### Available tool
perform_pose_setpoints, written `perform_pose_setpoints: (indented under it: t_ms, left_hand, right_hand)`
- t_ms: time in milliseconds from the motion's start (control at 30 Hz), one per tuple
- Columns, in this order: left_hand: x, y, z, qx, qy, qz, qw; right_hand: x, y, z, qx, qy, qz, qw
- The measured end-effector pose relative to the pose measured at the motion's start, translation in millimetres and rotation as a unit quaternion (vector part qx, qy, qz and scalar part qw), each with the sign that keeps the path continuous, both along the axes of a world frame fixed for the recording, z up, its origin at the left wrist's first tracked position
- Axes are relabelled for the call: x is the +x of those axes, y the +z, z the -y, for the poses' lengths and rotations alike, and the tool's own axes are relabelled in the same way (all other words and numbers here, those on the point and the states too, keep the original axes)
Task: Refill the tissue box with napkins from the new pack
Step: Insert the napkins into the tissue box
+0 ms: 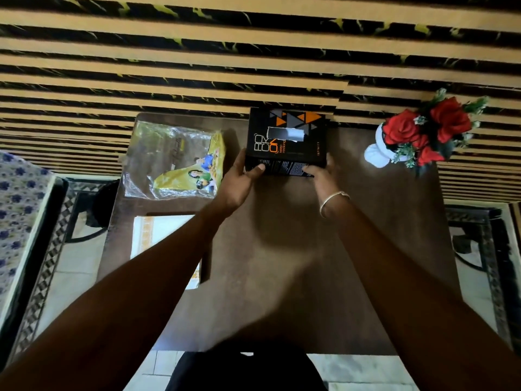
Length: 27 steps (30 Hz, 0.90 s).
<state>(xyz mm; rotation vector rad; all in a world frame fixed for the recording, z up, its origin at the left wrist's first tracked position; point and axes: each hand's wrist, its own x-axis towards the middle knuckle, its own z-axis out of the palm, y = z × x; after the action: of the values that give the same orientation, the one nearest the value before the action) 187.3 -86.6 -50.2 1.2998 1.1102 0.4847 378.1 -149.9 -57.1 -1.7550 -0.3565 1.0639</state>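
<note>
A black tissue box [284, 148] with orange and grey triangles stands at the far edge of the dark wooden table [296, 263]. White tissue shows in the slot on its top. My left hand [239, 179] grips the box's near left corner, thumb on the front face. My right hand [321, 173], with a bangle on the wrist, holds the near right corner. To the left of the box lies the yellow napkin pack [174, 162], its clear plastic crumpled and flat-looking.
A white vase with red roses [417, 136] stands at the table's far right. The striped wall rises right behind the table. A patterned blue-and-white cloth [17, 210] lies at the left, and dark chair frames flank the table.
</note>
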Motion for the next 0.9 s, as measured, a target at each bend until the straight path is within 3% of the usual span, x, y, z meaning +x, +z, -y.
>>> perform_pose_setpoints:
  t_ms: [267, 467, 900]
  left_hand:
    - [-17, -1, 95, -0.051, -0.021, 0.000, 0.998]
    - [-30, -3, 156, -0.013, -0.072, -0.049, 0.996]
    - [-49, -21, 192, 0.023, -0.077, -0.090, 0.993]
  right_hand:
    - [-13, 7, 102, 0.021, -0.040, -0.013, 0.999]
    - [-27, 4, 160, 0.029, -0.053, 0.016, 0.998]
    - [-56, -21, 201, -0.019, -0.075, 0.041, 0.996]
